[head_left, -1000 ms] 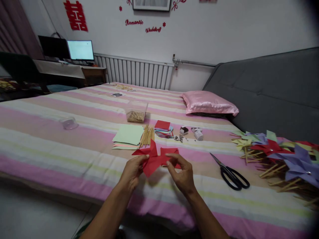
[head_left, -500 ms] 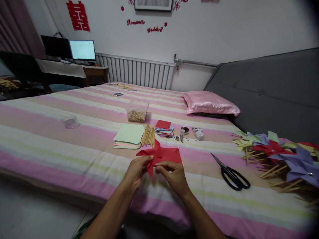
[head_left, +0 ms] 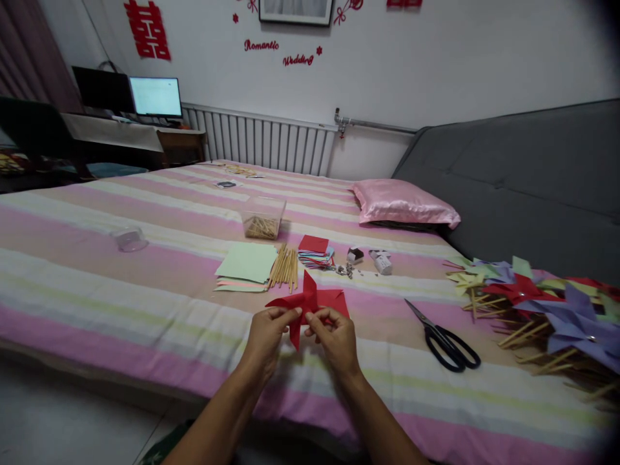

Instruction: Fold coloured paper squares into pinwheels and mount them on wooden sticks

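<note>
A cut and partly folded piece of red paper (head_left: 310,301) is held up above the striped bed (head_left: 145,271) near its front edge. My left hand (head_left: 264,337) pinches its left side. My right hand (head_left: 335,339) pinches its middle from the right, fingers closed on the paper. Both hands sit close together, almost touching. Just beyond them lie a bundle of wooden sticks (head_left: 285,266), a stack of pale green and pink paper sheets (head_left: 246,266) and a small pile of coloured paper squares (head_left: 314,251).
Black scissors (head_left: 443,341) lie to the right of my hands. A heap of finished paper pinwheels (head_left: 547,303) covers the bed's right end. A clear box of sticks (head_left: 263,217), small metal pins (head_left: 346,270), a pink pillow (head_left: 404,203) and a clear lid (head_left: 128,239) are farther off.
My hands have drawn closer together and the red paper's flaps have been folded in toward its middle, so it looks more compact than a second ago.
</note>
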